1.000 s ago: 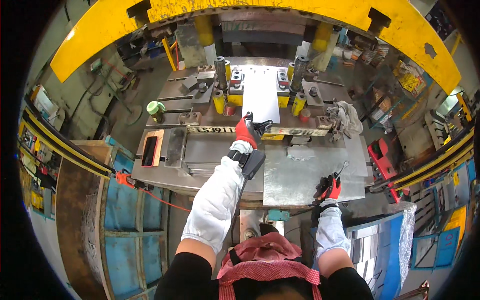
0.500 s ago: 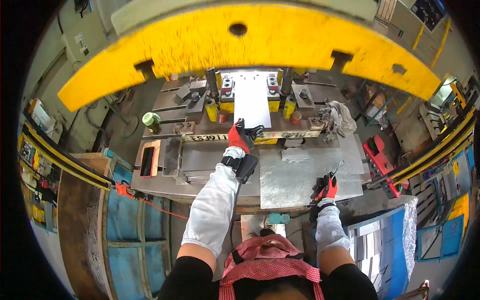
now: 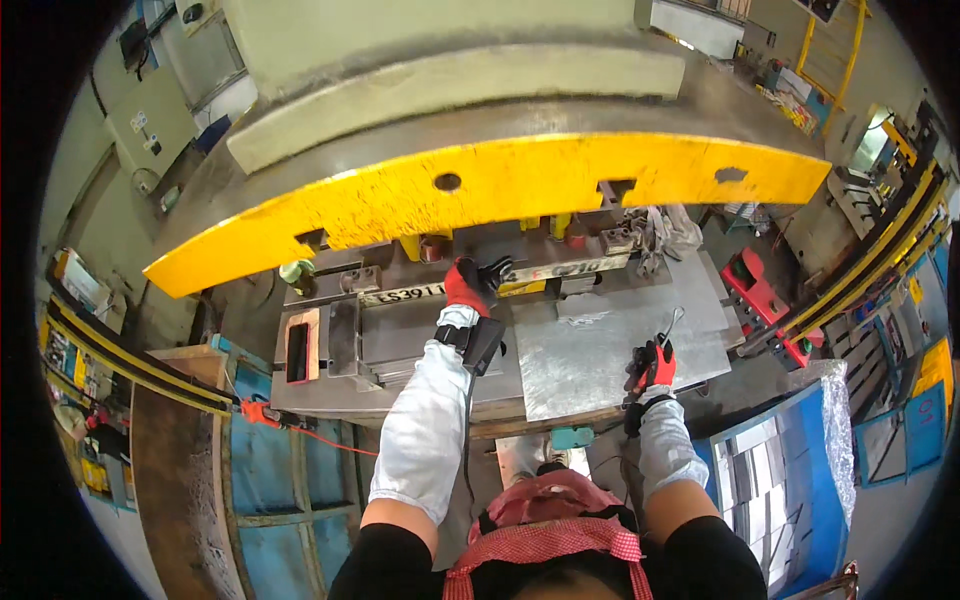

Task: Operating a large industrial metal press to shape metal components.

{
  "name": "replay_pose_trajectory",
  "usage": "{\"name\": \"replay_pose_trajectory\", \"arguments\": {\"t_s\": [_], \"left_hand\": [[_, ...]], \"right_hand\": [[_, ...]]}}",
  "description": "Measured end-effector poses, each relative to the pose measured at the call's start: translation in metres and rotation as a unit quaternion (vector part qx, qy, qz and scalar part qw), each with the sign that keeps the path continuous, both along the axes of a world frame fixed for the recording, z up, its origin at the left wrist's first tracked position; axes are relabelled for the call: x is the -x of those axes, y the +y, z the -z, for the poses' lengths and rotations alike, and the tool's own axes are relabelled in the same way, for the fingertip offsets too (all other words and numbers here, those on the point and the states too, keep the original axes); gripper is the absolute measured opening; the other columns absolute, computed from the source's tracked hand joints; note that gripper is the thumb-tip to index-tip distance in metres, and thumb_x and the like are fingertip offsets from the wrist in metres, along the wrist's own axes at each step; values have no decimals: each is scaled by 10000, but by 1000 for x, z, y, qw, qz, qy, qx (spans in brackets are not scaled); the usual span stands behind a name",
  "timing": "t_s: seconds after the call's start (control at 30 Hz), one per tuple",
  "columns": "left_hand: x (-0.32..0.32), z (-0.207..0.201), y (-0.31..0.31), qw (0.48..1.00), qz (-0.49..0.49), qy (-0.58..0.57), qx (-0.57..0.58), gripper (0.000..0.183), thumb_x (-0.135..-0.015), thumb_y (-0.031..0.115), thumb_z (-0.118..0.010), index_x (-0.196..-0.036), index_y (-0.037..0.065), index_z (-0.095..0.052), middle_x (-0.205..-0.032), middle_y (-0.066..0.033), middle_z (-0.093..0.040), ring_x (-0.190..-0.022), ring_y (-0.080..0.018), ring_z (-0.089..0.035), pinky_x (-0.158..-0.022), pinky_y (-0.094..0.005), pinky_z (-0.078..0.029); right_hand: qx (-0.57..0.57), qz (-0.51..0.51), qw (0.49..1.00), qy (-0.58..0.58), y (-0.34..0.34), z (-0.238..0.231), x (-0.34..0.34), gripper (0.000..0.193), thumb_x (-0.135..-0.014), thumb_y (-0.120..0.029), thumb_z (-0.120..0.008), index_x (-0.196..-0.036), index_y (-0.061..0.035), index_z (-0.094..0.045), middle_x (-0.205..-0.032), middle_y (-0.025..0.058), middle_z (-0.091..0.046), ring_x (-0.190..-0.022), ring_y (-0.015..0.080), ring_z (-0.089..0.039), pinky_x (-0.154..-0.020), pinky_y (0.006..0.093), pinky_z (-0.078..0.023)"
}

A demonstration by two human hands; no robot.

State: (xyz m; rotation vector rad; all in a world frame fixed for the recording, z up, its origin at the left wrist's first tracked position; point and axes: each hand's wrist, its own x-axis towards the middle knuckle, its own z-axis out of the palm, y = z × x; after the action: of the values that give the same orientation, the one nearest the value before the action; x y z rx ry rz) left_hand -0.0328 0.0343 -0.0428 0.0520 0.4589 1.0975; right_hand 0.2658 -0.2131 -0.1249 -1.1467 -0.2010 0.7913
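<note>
OK, right hand (image 3: 653, 368) closed on metal tool (image 3: 671, 326) over sheet (image 3: 565, 365); left hand (image 3: 472, 285) by front bar (image 3: 590, 268), can't tell if open or closed.

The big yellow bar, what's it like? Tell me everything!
The yellow bar is wide and looks like painted metal, with dark specks along its lower edge. It has a round hole near the middle, a grey patch toward the right end and two notches underneath. It fronts a grey slab, above the table.

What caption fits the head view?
Gloved left hand before a long yellow metal beam; gloved right hand holding a thin silver metal tool.
</note>
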Motion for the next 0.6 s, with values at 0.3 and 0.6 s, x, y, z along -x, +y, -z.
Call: {"name": "replay_pose_trajectory", "arguments": {"t_s": [0.3,0.6], "left_hand": [[-15,-44,-35,995,-65,38,-58,440,-889,314,-475,-1166,-20,-397,-1015,-303,-549,-853,-451,-588,-741,-473,-532],[-10,-40,-27,996,-55,62,-45,418,-888,319,-477,-1156,5,-410,-1020,-293,-548,-847,-451,-587,-675,-480,-547]], "right_hand": [[0,-12,1000,18,0,25,-16,386,-809,-162,-595,-1171,-97,-479,-717,61,-519,-553,188,-543,-419,324,-450],[23,-118,993,6,-4,2,-12,176,-860,-246,-509,-782,-123,-412,-579,60,-507,-401,204,-493,-353,355,-435]]}}
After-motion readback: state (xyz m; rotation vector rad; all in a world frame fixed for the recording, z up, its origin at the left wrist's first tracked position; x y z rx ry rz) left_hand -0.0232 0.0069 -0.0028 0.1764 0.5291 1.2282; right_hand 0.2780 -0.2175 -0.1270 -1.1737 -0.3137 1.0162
